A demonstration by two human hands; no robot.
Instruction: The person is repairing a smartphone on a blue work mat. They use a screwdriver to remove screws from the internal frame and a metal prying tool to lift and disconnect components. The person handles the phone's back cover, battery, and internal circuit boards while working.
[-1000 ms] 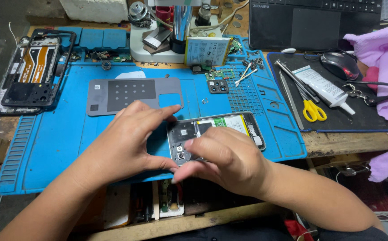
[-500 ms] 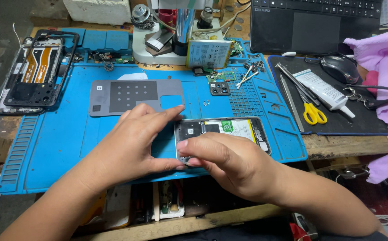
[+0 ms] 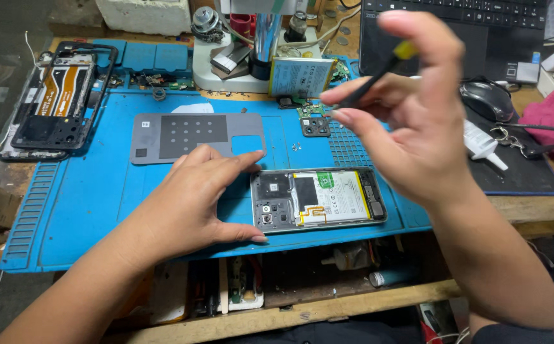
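Lying between hands: opened phone [image 3: 318, 199], left hand [image 3: 191, 197] touching, right hand [image 3: 410, 114] raised.

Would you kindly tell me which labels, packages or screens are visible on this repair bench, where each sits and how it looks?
Battery label: inside the opened phone on the blue mat, right of the left hand; white rectangle with a green patch.
Loose battery: propped against the microscope base at the mat's far edge; pale blue-white rectangle.
White tube: on the black pad, behind the raised right hand; labelled, print too small to tell.
No screen shows.
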